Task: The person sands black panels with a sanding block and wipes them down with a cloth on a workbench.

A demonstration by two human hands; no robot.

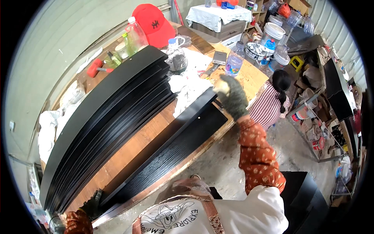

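Note:
A long black board [156, 142] stands tilted on its edge on the wooden table, running from near left to far right. Another black board [177, 154] with visible grain lies flat beside it along the table's near edge. My left hand [92, 206], in a dark glove, is closed round the near-left end of the tilted board; its fingers are partly hidden. At the far end, my right hand [234, 97], in a grey-green glove, is closed on a pale tan pad [222, 86] against the board's upper edge. The pad's exact kind is unclear.
A stack of black boards [117, 105] fills the table's left side. Behind it are a red cap [154, 25], a red mallet [95, 68], plastic bottles [235, 58] and white cloth [189, 89]. A person in stripes [269, 101] is low beyond the table's right edge.

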